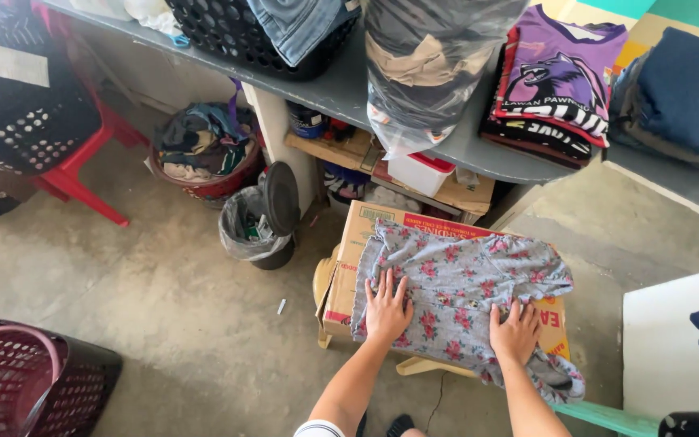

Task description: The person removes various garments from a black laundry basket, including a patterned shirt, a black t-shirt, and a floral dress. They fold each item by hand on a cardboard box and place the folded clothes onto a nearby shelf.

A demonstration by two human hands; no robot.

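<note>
A person's left hand (387, 311) and right hand (516, 332), fingers spread wide, press flat on a grey floral garment (463, 283) laid over a cardboard box (348, 275), near the grey counter (463, 150) stacked with folded shirts (556, 85).

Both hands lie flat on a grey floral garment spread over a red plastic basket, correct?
Not quite. The head view shows the left hand and right hand flat on the grey floral garment, but it is spread over a cardboard box, not a red plastic basket.
</note>
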